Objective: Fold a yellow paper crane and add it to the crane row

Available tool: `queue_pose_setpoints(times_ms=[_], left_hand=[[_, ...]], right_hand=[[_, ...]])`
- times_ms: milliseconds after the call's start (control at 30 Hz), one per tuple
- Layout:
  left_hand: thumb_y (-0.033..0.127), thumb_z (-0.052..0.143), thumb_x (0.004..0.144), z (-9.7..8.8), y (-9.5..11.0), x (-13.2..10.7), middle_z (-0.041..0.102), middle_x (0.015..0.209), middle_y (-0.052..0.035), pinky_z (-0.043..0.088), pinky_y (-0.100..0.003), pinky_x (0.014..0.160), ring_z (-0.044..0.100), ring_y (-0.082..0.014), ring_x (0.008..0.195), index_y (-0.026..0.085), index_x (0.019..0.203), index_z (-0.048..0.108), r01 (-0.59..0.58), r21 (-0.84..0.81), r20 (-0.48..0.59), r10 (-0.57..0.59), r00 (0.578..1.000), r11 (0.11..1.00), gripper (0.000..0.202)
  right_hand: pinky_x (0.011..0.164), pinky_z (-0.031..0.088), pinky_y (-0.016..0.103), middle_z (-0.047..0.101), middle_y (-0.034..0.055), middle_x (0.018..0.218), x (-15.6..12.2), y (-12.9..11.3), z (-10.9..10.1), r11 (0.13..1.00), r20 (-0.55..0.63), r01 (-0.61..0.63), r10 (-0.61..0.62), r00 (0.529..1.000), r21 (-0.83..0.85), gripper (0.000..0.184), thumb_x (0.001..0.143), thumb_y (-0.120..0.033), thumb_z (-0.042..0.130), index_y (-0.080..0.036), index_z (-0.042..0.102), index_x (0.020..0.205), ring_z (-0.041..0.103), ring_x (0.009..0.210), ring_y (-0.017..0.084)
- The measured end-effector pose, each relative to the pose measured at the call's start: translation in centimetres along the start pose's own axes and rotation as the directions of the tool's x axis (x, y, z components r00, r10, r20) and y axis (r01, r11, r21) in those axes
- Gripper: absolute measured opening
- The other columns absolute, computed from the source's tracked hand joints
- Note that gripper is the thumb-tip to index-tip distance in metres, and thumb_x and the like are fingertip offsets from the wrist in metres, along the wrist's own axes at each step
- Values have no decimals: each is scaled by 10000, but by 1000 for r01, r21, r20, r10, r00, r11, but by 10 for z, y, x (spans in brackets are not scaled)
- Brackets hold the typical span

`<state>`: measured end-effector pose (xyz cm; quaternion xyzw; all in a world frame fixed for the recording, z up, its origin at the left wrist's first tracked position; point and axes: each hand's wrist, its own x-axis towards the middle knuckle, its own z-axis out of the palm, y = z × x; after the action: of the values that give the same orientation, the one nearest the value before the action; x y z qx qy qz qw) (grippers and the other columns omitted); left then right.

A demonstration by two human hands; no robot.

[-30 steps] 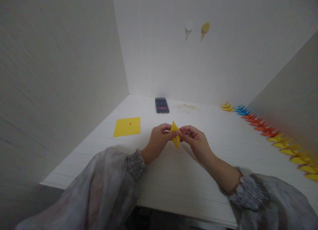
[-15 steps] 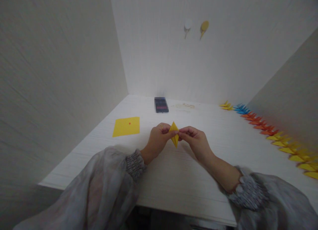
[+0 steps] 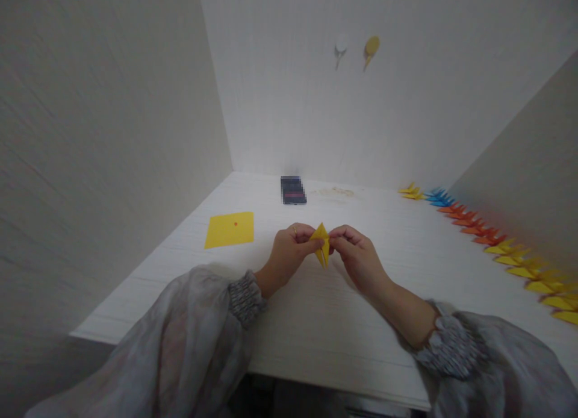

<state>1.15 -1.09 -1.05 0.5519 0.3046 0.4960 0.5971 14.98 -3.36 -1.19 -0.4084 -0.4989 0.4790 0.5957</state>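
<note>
A yellow folded origami paper [image 3: 322, 230], kite-shaped with a split lower point, is held upright between my two hands above the table. My left hand [image 3: 291, 249] pinches its left side, thumb across the front and the other fingers behind. With thumb and fingertips, my right hand [image 3: 356, 249] grips the right edge of the same paper. A flat yellow paper sheet [image 3: 229, 231] with a small orange dot lies on the table to the left of my left hand.
The white table [image 3: 311, 333] has walls at its back and sides. A dark pixelated device [image 3: 293, 191] lies near the back wall. Folded paper cranes in yellow, blue [image 3: 439, 197] and orange [image 3: 469, 223] line the right side. Two hooks, one yellow [image 3: 372, 46], are on the wall.
Both hands have shifted slightly right with the origami paper. Its right edge has been drawn outward, and its lower point now shows a gap between two flaps.
</note>
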Motion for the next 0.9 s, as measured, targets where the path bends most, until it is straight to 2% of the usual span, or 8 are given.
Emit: queue_pose_setpoints(times_ms=[133, 300, 400, 633, 767, 900], left_hand=[[298, 660, 591, -2, -4, 2, 606, 756, -21, 457, -266, 642, 564, -125, 681, 135, 715, 617, -31, 29, -77, 33, 996, 999, 208], [303, 653, 601, -4, -10, 6, 600, 779, -23, 461, -266, 653, 561, -122, 694, 139, 690, 619, -93, 80, -123, 103, 987, 992, 189], [302, 651, 605, -4, -10, 6, 603, 768, -25, 467, -273, 642, 566, -125, 679, 138, 691, 614, -89, 63, -107, 96, 990, 994, 189], [302, 645, 616, -3, -7, 4, 610, 725, -21, 473, -275, 619, 568, -122, 645, 136, 713, 597, -73, -28, -73, 71, 995, 997, 199], [308, 647, 612, -4, -7, 5, 612, 717, -20, 467, -277, 623, 565, -121, 642, 136, 702, 602, -76, -10, -99, 75, 992, 997, 198], [312, 654, 602, -6, -9, 6, 609, 758, -21, 456, -264, 630, 560, -118, 665, 140, 689, 609, -91, 48, -161, 98, 982, 995, 198]], right_hand=[[571, 397, 240, 572, -17, 636, 0, -1, 3, 996, -1, -87, 87, 996, 23, 97, 674, -241, 596, -174, 559, 735, 517, 571, 99], [520, 359, 220, 547, -19, 559, -1, -1, 8, 979, 86, -199, 201, 976, -32, 170, 637, -300, 640, -153, 557, 618, 477, 522, 85], [542, 373, 232, 561, -6, 575, -2, -2, 8, 977, 123, -210, 211, 970, -26, 165, 656, -306, 618, -154, 590, 599, 481, 531, 91], [537, 384, 232, 573, -6, 543, -3, -6, 7, 971, 100, -240, 238, 966, 11, 124, 658, -242, 609, -164, 611, 562, 498, 509, 92], [519, 384, 228, 588, -2, 550, -1, -4, 5, 964, 95, -264, 263, 960, 8, 122, 640, -251, 633, -150, 615, 573, 498, 492, 84], [514, 389, 224, 598, 6, 549, 0, -2, 3, 947, 140, -322, 319, 937, 2, 129, 637, -253, 645, -141, 612, 584, 510, 487, 84]])
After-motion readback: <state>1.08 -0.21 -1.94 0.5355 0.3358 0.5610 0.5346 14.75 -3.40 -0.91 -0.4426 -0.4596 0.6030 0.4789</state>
